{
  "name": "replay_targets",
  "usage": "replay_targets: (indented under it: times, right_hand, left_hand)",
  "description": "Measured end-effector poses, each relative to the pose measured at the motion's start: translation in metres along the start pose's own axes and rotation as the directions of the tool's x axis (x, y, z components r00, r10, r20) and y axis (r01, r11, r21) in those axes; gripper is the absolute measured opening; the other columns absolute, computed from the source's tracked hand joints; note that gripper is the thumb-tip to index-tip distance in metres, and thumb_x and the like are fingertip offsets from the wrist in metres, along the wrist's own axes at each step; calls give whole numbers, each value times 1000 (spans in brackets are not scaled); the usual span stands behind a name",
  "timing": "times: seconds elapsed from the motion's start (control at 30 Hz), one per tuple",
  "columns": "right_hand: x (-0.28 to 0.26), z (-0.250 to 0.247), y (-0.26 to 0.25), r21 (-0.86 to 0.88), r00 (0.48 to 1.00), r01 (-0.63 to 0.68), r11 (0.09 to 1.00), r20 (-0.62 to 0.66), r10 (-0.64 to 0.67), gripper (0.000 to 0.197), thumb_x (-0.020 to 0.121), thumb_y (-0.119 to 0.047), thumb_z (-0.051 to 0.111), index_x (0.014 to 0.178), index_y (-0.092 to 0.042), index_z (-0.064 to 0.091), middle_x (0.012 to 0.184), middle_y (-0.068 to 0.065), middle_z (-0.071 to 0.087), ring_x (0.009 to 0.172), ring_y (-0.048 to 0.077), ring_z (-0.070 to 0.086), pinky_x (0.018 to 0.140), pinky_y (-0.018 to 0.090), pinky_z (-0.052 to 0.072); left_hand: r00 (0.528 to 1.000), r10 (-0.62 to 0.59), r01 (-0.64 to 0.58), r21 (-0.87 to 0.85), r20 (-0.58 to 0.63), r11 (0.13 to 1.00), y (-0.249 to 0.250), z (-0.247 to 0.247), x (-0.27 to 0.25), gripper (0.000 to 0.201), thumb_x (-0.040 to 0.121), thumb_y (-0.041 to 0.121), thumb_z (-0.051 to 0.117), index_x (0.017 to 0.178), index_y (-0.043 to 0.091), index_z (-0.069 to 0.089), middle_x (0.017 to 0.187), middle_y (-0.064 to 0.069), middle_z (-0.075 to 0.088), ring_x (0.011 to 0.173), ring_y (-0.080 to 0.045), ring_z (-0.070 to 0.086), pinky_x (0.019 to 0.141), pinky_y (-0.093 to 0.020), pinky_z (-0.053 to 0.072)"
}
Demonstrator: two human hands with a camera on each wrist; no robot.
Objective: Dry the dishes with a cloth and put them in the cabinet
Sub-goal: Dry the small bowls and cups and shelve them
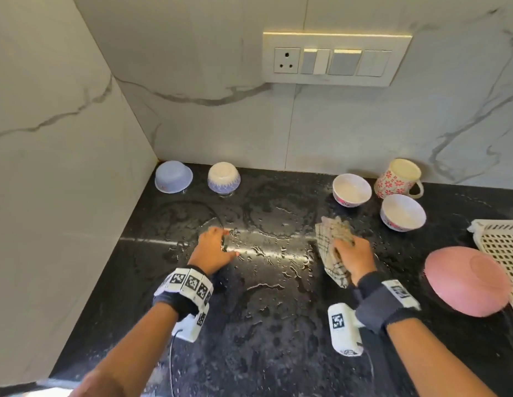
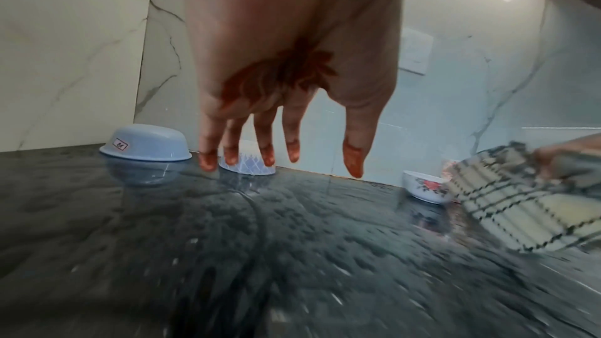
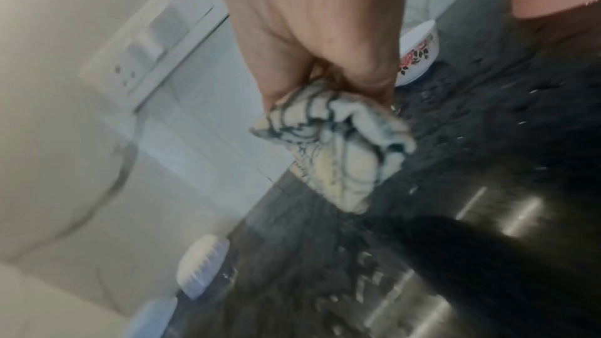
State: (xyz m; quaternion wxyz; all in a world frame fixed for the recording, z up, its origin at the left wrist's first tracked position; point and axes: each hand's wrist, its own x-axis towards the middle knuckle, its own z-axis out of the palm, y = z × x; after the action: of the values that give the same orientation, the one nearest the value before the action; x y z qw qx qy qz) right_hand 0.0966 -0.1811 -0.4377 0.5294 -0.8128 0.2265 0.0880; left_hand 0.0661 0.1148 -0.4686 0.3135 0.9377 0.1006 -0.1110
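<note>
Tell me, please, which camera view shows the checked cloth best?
The head view: the checked cloth shows sharp and whole, bunched in the right hand. The right wrist view shows it close but blurred; the left wrist view catches it at the frame's edge.

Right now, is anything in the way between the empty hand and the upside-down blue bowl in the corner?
Nothing visible. The left hand hovers open over the wet counter, and only bare, puddled surface lies between it and the blue bowl. The patterned bowl sits beside that path, not across it.
</note>
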Motion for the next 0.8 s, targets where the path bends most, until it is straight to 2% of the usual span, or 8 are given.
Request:
replay_targets:
  times: [0.13,0.23,0.37,0.47,0.57,0.63,0.73,0.8]
  right_hand:
    - [22,-1,-26,335,985,-128,934,150,81,16,95,-14,48,93,-8,63,88,10,65,78,24,63,75,34,51]
    - [46,6,-33,448,971,-143,883,237,37,20,97,-18,45,96,-12,64,88,5,71,78,19,67,71,32,55]
    - [74,14,-30,613,940,-242,752,340,26,23,95,-20,45,111,-11,60,93,3,74,85,17,71,62,28,58]
    - [91,18,-26,658,900,-305,689,435,-17,65,68,-29,72,128,-12,53,120,12,64,109,27,63,79,39,57]
    - [96,23,-20,633,858,-344,693,512,-42,93,43,-30,83,130,-12,53,125,12,61,114,29,59,91,47,50]
    - [92,28,-18,615,834,-360,701,549,-53,81,53,-29,77,129,-11,54,125,11,61,116,30,58,96,49,45]
    - [85,35,-19,597,842,-374,710,540,-11,44,85,-19,48,128,-9,54,124,12,62,117,31,57,103,48,42]
    - [80,39,-23,594,841,-402,697,540,25,40,91,-16,39,127,-7,54,123,14,63,116,31,57,101,45,43]
  left_hand:
    - [997,-26,38,181,-67,983,-4,-22,72,89,73,46,73,141,11,29,149,-14,25,138,-32,19,112,-50,22]
    - [994,-22,48,253,-105,966,-9,-31,133,101,72,52,71,146,14,15,154,-13,14,142,-34,10,113,-53,17]
    - [975,-17,65,209,-223,976,-13,-32,189,112,62,56,76,146,13,16,151,-15,22,139,-37,19,112,-50,22]
    - [976,-41,77,162,-212,984,-15,-27,209,113,63,54,77,147,16,12,153,-14,16,140,-37,13,113,-52,19]
    - [976,-41,61,88,-214,994,-21,-19,217,114,62,49,80,147,19,11,153,-13,15,139,-37,15,112,-51,22]
    - [971,-34,38,11,-235,999,-21,-19,219,111,60,42,84,145,19,17,148,-13,21,135,-37,24,109,-50,28]
    - [970,-28,35,24,-242,999,-17,-22,221,105,58,38,86,141,15,25,139,-17,30,128,-38,32,104,-47,34]
    - [973,-24,37,50,-228,998,-15,-22,218,104,57,38,86,139,13,27,137,-18,33,126,-39,34,103,-46,34]
